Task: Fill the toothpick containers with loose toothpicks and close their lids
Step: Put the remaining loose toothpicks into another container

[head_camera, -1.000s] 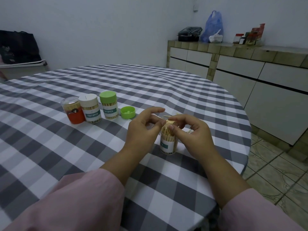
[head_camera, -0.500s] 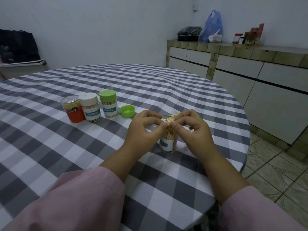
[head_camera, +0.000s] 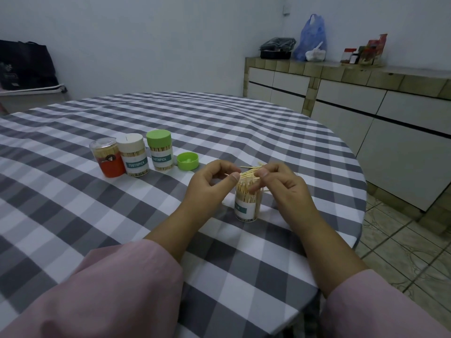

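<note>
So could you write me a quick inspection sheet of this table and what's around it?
Surface: round table with checked cloth.
Job's things: open container with upright toothpicks; loose toothpicks above it; three lidded containers in a row; green lid lying beside them.
Clutter: nothing seen.
Hands: left hand and right hand both pinch the loose toothpicks.
Cables: nothing seen.
Surroundings: tiled counter with a blue bag; dark bag far left.
</note>
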